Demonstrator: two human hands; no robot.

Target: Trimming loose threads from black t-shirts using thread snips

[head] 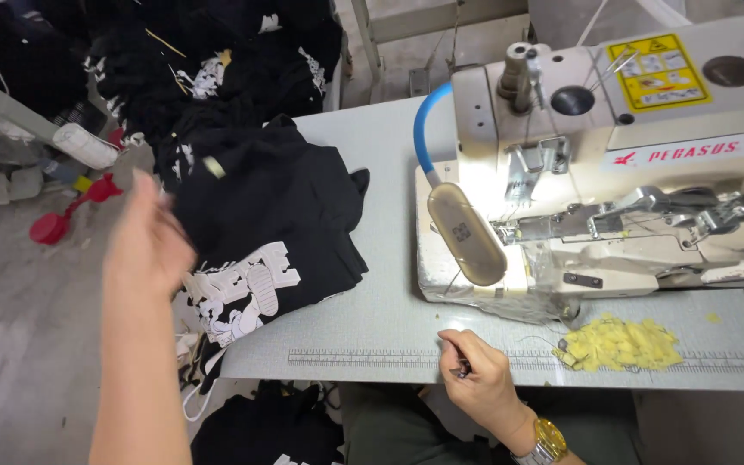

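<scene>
My left hand [150,245] is raised, blurred, grip indeterminate; the black printed garment [277,224] lies just right of it on the table [389,172]; my right hand [475,375], farther off, pinches small snips [462,368].

Black garment [277,215] with white print; pale yellow labels [620,343]; cream sewing machine [613,172].

A single head-worn camera looks steeply down from close above the near edge of the grey tabletop [389,284], facing its far edge, with the sewing machine [630,164] right and floor [19,293] left.
</scene>
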